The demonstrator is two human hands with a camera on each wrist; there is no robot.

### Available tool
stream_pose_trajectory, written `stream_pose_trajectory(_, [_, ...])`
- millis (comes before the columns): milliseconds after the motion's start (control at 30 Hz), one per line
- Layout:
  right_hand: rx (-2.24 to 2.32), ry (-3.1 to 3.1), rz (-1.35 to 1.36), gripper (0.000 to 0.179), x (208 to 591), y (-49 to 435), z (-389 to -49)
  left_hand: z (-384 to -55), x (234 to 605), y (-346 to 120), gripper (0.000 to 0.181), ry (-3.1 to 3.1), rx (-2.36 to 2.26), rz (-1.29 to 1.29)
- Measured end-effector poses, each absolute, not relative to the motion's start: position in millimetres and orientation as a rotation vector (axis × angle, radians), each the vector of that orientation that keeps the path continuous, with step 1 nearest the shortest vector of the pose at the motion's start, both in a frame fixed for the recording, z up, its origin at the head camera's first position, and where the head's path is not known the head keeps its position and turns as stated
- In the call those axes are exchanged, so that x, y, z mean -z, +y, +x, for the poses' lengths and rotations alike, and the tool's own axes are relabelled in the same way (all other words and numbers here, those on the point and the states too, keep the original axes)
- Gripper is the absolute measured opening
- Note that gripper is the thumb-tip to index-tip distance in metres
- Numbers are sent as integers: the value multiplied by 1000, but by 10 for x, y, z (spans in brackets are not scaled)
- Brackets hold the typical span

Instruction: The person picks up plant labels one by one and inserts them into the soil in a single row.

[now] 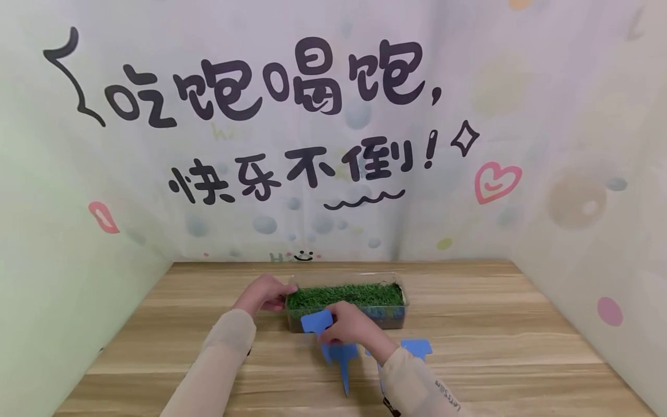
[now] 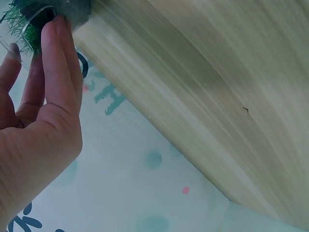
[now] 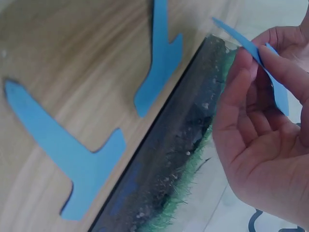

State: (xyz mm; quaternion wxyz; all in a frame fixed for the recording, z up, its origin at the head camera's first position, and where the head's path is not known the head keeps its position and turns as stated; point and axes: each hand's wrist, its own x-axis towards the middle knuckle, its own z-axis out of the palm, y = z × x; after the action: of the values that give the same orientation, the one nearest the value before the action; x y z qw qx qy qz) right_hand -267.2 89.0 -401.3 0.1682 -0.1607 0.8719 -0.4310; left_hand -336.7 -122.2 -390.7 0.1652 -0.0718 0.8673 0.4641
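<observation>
A long clear plastic planter box [image 1: 397,325] with dark soil and green artificial-looking grass [image 1: 339,295] stands on the table. My left hand [image 1: 268,293] grips its left end, thumb at the rim; the left wrist view has this hand [image 2: 53,111] around the box's corner. In front of the box, my right hand [image 1: 353,324] pinches a blue T-shaped plant label [image 1: 316,321] between thumb and fingers. The right wrist view shows the held label [image 3: 277,92] edge-on. More blue labels lie flat nearby, one [image 1: 345,368] just below that hand and another [image 1: 417,347] beside the right sleeve.
The wood-grain table [image 1: 500,324] ends at a white printed backdrop [image 1: 292,145] with dark lettering, and similar sheets stand at both sides. My right forearm partly covers the labels at the right. Two labels [image 3: 82,179] lie close along the box's front in the right wrist view.
</observation>
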Motion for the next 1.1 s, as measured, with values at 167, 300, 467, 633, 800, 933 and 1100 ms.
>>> stream_pose_trajectory(167, [1279, 2507, -452, 15, 3940, 904, -2731, -3380, 3915, -1209, 34, 2473, -1318, -217])
stream_pose_trajectory(300, [1338, 2533, -458, 14, 3886, 900, -2785, -3379, 3915, -1205, 36, 2471, -1320, -221])
stream_pose_trajectory(467, [1420, 2592, -480, 7, 3817, 875, -2850, -3367, 3910, -1209, 36, 2461, -1331, -213])
stream_pose_trajectory(633, [1430, 2675, -450, 13, 3744, 836, -2888, -3365, 3921, -1218, 35, 2450, -1345, -215])
stream_pose_trajectory(800, [1443, 2706, -422, 28, 3700, 796, -2928, -3366, 3908, -1217, 35, 2443, -1350, -210])
stream_pose_trajectory(933, [1459, 2735, -424, 28, 3706, 756, -2974, -3373, 3906, -1219, 35, 2436, -1347, -209])
stream_pose_trajectory(1100, [1512, 2727, -407, 26, 3715, 716, -3016, -3375, 3915, -1229, 35, 2434, -1349, -206])
